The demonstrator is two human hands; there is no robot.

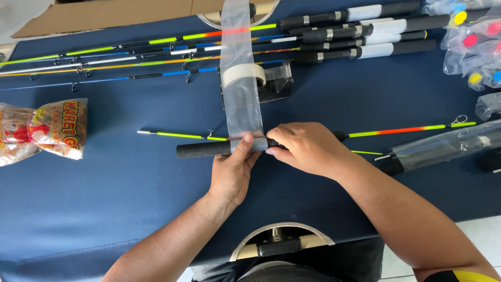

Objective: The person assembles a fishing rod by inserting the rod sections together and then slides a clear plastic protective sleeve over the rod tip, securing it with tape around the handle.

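A black-handled fishing rod (201,150) lies across the blue table, its yellow-and-orange tip section (412,128) running right. A long clear plastic sleeve (241,78) stretches from the far edge down to the handle. My left hand (232,169) presses the sleeve's lower end against the handle with its thumb. My right hand (308,149) is closed over the rod just right of the sleeve. A second thin yellow-green rod piece (180,135) lies just behind the handle.
Several assembled rods (334,34) lie along the far side. A tape roll on a clear dispenser (261,78) stands behind the sleeve. A bag of rubber bands (44,130) sits left, bagged items (472,47) far right, a sleeved rod (443,149) right.
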